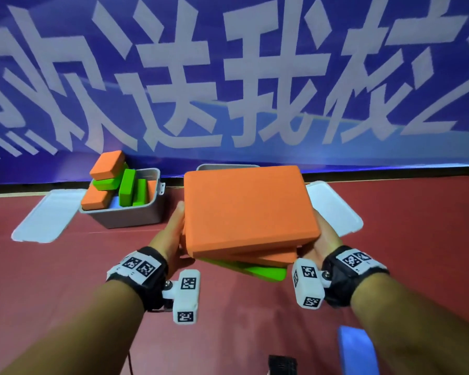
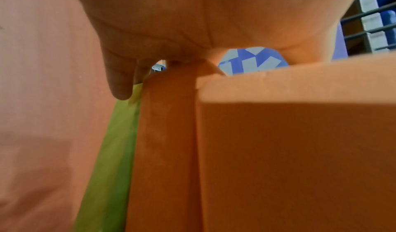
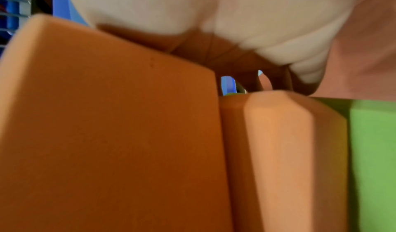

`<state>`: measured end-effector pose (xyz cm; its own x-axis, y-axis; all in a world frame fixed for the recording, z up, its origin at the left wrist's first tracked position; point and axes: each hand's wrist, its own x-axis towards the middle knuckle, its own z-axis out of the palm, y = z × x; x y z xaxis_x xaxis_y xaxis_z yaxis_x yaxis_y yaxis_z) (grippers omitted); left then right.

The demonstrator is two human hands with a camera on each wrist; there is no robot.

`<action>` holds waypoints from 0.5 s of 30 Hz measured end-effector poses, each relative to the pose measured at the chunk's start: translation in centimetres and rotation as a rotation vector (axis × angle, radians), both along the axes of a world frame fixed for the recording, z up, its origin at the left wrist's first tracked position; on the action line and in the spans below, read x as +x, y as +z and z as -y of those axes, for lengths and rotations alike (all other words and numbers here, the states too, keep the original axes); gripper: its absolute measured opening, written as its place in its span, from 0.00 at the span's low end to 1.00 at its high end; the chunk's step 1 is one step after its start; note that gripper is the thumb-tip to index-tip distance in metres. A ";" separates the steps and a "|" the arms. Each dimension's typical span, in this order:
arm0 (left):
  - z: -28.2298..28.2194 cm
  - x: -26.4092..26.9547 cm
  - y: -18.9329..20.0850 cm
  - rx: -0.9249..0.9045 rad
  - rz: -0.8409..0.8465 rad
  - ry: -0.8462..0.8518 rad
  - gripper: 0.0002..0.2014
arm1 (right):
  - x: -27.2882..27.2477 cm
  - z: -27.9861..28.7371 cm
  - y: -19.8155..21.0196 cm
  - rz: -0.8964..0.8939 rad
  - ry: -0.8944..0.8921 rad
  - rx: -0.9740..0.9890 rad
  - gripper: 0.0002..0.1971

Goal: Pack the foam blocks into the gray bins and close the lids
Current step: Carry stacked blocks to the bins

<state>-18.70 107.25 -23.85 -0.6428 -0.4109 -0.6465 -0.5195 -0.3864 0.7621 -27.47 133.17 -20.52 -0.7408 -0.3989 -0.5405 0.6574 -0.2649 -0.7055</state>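
Both hands hold a stack of three foam blocks above the red table (image 1: 65,266). A large orange block (image 1: 247,209) is on top, a second orange block (image 1: 268,259) is under it, and a green block (image 1: 257,272) is at the bottom. My left hand (image 1: 173,228) grips the stack's left side, with a fingertip (image 2: 120,86) on the green block (image 2: 111,151). My right hand (image 1: 322,236) grips the right side. A gray bin (image 1: 130,215) at the back left holds several orange and green blocks. The rim of a second gray bin (image 1: 228,167) shows behind the stack.
One white lid (image 1: 46,215) lies flat left of the filled bin, and another white lid (image 1: 333,207) lies right of the stack. A blue banner wall (image 1: 228,77) closes the back. A blue object (image 1: 358,350) and a black object (image 1: 282,365) sit at the near edge.
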 end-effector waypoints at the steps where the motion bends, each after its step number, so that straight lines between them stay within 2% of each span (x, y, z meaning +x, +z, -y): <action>1: 1.7 -1.8 -0.7 0.007 0.015 0.011 0.39 | -2.3 1.7 -0.4 0.000 0.028 0.016 0.24; 5: 7.2 -6.5 -3.4 0.070 0.052 -0.033 0.37 | -8.2 7.5 -3.8 0.090 0.048 0.092 0.16; 9: 12.7 -12.1 -4.6 0.096 0.096 -0.092 0.33 | -14.0 12.5 -7.9 0.110 0.038 0.159 0.20; 13: 20.7 -21.0 -4.1 0.076 0.095 -0.191 0.52 | -19.7 19.9 -6.7 0.084 -0.007 0.200 0.18; 15: 23.7 -24.9 -4.0 0.054 0.132 -0.226 0.48 | -22.7 21.9 -7.4 0.101 -0.008 0.167 0.20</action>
